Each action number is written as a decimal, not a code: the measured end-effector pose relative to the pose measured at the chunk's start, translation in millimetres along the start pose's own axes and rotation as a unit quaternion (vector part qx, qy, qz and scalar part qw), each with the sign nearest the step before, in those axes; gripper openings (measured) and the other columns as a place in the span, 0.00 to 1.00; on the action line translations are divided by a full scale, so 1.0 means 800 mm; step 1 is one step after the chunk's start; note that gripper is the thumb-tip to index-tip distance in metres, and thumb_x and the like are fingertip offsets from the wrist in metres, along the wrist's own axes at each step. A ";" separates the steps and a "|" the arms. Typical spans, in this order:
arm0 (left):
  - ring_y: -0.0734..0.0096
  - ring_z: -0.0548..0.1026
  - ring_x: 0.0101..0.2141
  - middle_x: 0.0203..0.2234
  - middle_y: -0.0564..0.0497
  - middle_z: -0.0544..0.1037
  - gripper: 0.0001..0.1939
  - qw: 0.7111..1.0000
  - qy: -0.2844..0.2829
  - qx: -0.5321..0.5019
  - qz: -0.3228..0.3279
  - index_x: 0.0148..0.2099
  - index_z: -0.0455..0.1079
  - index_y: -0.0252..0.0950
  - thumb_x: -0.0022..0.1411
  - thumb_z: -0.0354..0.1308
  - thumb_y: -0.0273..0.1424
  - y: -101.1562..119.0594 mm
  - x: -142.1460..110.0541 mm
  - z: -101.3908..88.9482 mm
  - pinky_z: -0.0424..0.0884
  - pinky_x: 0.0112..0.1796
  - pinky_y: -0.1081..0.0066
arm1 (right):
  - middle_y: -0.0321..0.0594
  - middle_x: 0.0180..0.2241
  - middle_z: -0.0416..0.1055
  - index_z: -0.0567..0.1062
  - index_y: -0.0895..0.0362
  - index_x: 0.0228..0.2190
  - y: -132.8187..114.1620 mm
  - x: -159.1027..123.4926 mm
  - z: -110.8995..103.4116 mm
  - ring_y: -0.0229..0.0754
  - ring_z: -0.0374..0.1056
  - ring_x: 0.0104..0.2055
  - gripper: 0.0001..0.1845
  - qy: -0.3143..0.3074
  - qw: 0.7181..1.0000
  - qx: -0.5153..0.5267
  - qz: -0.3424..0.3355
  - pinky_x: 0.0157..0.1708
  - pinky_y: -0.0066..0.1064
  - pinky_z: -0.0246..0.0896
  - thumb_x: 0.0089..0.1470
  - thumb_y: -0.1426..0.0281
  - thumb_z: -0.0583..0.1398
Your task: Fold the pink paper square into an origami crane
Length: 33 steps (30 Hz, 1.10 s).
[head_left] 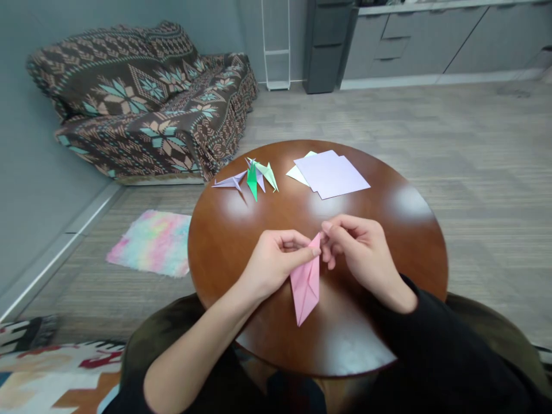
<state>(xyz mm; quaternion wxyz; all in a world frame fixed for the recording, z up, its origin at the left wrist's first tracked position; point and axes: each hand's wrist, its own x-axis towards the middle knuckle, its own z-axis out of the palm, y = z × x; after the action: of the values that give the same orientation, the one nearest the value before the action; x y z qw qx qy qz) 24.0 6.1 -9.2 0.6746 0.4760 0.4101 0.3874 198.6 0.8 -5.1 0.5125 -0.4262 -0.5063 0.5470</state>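
Note:
A pink sheet of origami paper (305, 286), folded into a long pointed diamond with creased flaps, is held above the table in front of me. My left hand (278, 259) grips it near its upper end, thumb on the near face and fingers behind. Beside the upper tip is my right hand (356, 247), its thumb and forefinger pinched together and its other fingers curled. Whether that pinch has hold of the paper's tip, I cannot tell. The paper's lower point hangs toward me.
The round brown table (414, 247) carries several folded paper cranes (252, 179), purple and green, at its far left. Flat purple sheets (334, 174) lie over a pale green sheet (297, 174) at the back. Beyond are a patterned sofa (150, 109) and a fluffy pastel rug (150, 242).

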 end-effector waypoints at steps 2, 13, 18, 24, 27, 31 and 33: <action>0.70 0.78 0.29 0.27 0.48 0.83 0.10 1.000 0.011 0.000 0.004 0.32 0.81 0.31 0.53 0.74 0.33 -0.001 0.001 0.000 0.71 0.34 0.72 | 0.35 0.17 0.71 0.76 0.58 0.27 0.001 0.001 -0.001 0.36 0.68 0.18 0.17 0.009 1.000 -0.006 -0.013 0.17 0.25 0.66 0.64 0.61 0.63; 0.75 0.77 0.29 0.28 0.55 0.80 0.14 0.985 0.113 -0.024 0.126 0.38 0.72 0.36 0.54 0.74 0.28 0.002 0.005 0.000 0.71 0.33 0.77 | 0.33 0.25 0.72 0.77 0.57 0.35 0.002 -0.005 0.005 0.34 0.67 0.24 0.08 -0.033 0.993 -0.101 -0.051 0.23 0.27 0.63 0.58 0.67 0.69; 0.76 0.78 0.31 0.29 0.54 0.79 0.08 0.982 0.104 0.002 0.155 0.36 0.75 0.35 0.57 0.72 0.28 0.000 0.006 -0.002 0.73 0.36 0.77 | 0.29 0.21 0.70 0.74 0.55 0.36 0.003 -0.003 0.005 0.34 0.66 0.21 0.09 -0.026 0.997 -0.067 -0.039 0.22 0.26 0.61 0.57 0.69 0.69; 0.71 0.80 0.34 0.32 0.51 0.83 0.10 0.987 0.100 0.001 0.127 0.40 0.76 0.34 0.57 0.72 0.31 0.000 0.005 -0.001 0.74 0.38 0.74 | 0.34 0.26 0.74 0.76 0.57 0.36 0.004 0.000 0.004 0.35 0.67 0.24 0.10 0.008 0.996 -0.067 -0.054 0.23 0.27 0.62 0.54 0.70 0.71; 0.71 0.80 0.31 0.29 0.51 0.84 0.15 0.991 0.089 0.002 0.097 0.45 0.75 0.35 0.57 0.73 0.31 0.001 0.003 -0.001 0.73 0.38 0.73 | 0.36 0.28 0.76 0.77 0.57 0.36 0.006 0.001 0.003 0.37 0.68 0.27 0.09 0.030 0.993 -0.083 -0.077 0.27 0.29 0.63 0.53 0.70 0.70; 0.71 0.79 0.31 0.30 0.49 0.84 0.16 0.991 0.095 0.016 0.089 0.45 0.78 0.32 0.56 0.73 0.34 0.004 0.002 -0.001 0.72 0.38 0.72 | 0.38 0.32 0.77 0.77 0.57 0.37 0.006 0.001 0.001 0.39 0.70 0.32 0.08 0.035 0.989 -0.122 -0.081 0.33 0.32 0.65 0.57 0.67 0.68; 0.70 0.78 0.31 0.31 0.49 0.83 0.15 0.986 0.120 0.020 0.111 0.41 0.79 0.33 0.55 0.74 0.35 0.004 0.003 -0.001 0.73 0.37 0.71 | 0.38 0.32 0.76 0.78 0.58 0.36 0.004 0.002 0.001 0.39 0.69 0.32 0.07 -0.012 0.990 -0.136 -0.046 0.34 0.32 0.63 0.60 0.66 0.65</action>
<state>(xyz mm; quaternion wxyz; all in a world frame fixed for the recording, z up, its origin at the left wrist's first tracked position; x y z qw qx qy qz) 23.6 9.6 -6.8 0.5637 0.4820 0.4400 0.5062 197.1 2.1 -8.3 0.4679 -0.4615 -0.6012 0.4545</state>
